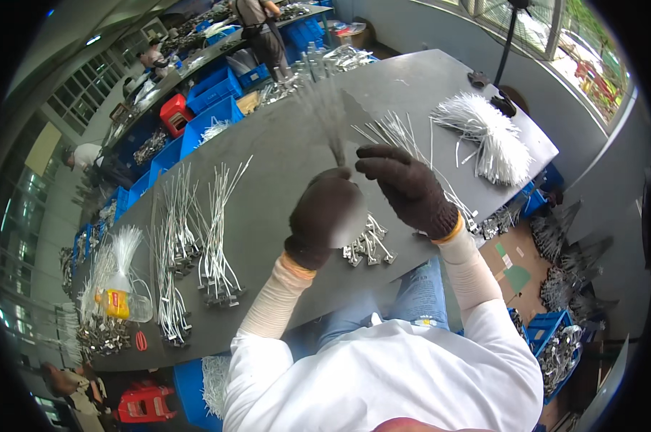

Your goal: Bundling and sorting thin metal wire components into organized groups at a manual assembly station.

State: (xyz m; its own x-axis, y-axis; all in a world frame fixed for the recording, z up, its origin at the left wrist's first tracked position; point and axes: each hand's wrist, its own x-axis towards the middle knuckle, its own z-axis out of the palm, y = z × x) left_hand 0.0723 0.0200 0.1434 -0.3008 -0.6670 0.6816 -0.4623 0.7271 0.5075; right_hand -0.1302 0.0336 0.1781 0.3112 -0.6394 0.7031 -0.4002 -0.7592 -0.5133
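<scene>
My left hand [327,212], in a dark brown glove, is closed around a bundle of thin wire-like strands [329,122]. The strands fan upward from the fist, smeared by motion. White leads with small metal end pieces [369,243] show just below this hand; whether they belong to the held bundle I cannot tell. My right hand [408,189], gloved alike, is raised beside the left one with its fingers stretched out and nothing visible in them. Behind and under it lies another bundle of white leads [397,133] on the dark grey table [282,155].
A thick white bundle of strands [487,137] lies at the right. More leads with metal ends [217,237] rest at the left, near a clear bottle with a yellow label [127,304]. Blue bins [214,119] line the far edge. Other people [257,29] stand farther off.
</scene>
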